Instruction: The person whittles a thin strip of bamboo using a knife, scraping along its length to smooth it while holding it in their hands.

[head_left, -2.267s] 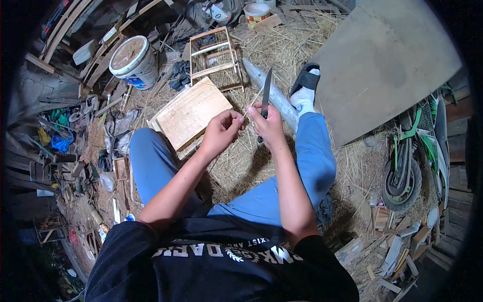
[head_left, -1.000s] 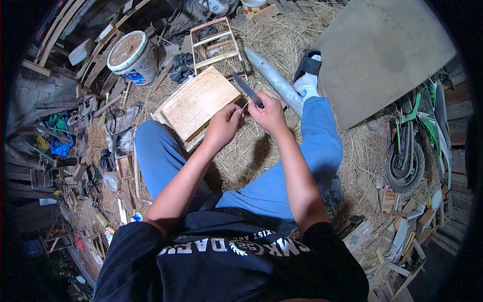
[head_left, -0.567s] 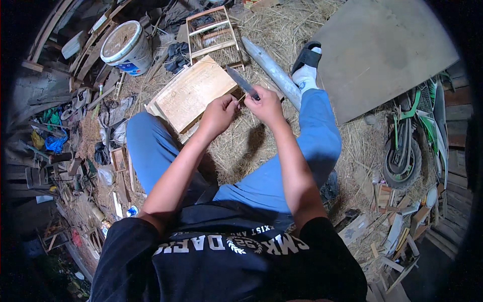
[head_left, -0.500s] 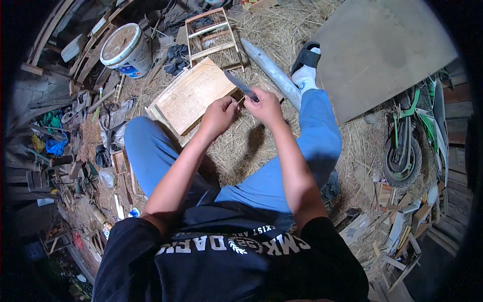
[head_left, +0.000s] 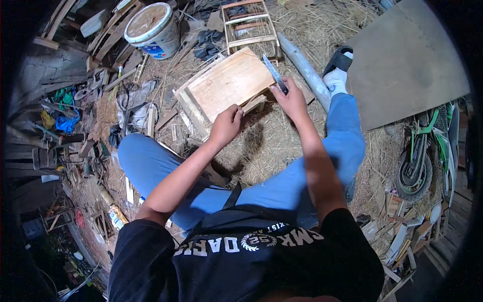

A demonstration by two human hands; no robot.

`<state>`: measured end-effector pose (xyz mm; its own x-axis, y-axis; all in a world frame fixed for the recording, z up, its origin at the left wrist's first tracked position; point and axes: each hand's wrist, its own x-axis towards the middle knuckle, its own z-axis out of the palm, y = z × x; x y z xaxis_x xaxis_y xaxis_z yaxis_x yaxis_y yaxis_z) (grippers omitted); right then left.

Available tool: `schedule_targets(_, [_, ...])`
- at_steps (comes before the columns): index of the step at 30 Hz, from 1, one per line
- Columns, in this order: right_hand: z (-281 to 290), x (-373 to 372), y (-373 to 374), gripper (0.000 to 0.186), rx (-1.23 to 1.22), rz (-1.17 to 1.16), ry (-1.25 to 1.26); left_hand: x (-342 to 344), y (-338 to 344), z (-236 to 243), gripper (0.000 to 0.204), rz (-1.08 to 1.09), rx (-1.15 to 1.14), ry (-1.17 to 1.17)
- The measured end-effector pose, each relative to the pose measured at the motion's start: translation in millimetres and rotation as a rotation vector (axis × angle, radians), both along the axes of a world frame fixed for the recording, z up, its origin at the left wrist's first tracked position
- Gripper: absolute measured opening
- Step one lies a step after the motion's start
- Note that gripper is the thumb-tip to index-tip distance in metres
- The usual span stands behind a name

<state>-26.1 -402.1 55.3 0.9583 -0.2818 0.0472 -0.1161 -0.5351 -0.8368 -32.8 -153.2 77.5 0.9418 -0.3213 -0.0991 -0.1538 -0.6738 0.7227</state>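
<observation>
A knife (head_left: 274, 73) with a long narrow blade is gripped in the closed right hand (head_left: 289, 98), its tip pointed away from the body and laid over the far right corner of a pale wooden board (head_left: 231, 83). The board is seen lying flat on straw-covered ground (head_left: 271, 146), between the knees of the seated person. The left hand (head_left: 226, 125) is held loosely curled at the board's near edge; whether anything is pinched in its fingers cannot be told. Beyond the board's far edge a small slatted wooden frame (head_left: 249, 25) is shown, and just right of it a grey pipe (head_left: 304, 68) lying slantwise beside a sandalled foot (head_left: 338, 68). A white bucket (head_left: 151, 25) stands at the far left, a large flat panel (head_left: 407, 60) lies at the right, and a green motorbike (head_left: 427, 156) is parked nearer on the right.
</observation>
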Motion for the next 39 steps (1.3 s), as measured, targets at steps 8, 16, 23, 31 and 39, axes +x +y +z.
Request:
schedule_targets(8, [-22,-23,53,0.022,0.016,0.184,-0.077,-11,37,-32,0.022,0.212,-0.13,0.024])
schedule_targets(16, [-34,-31,96,0.029,-0.181,0.408,-0.139,-5,64,-50,0.026,0.243,-0.075,0.032])
schedule_targets(23, [-30,-29,121,0.02,-0.273,0.394,0.028,3,96,-35,0.025,0.189,0.006,0.06])
schedule_targets(31, [-37,-32,130,0.022,-0.141,0.532,-0.163,5,112,-63,0.027,0.197,-0.076,0.106])
schedule_targets(39, [-35,-36,135,0.022,-0.255,0.56,-0.185,13,120,-84,0.027,0.196,-0.23,0.246])
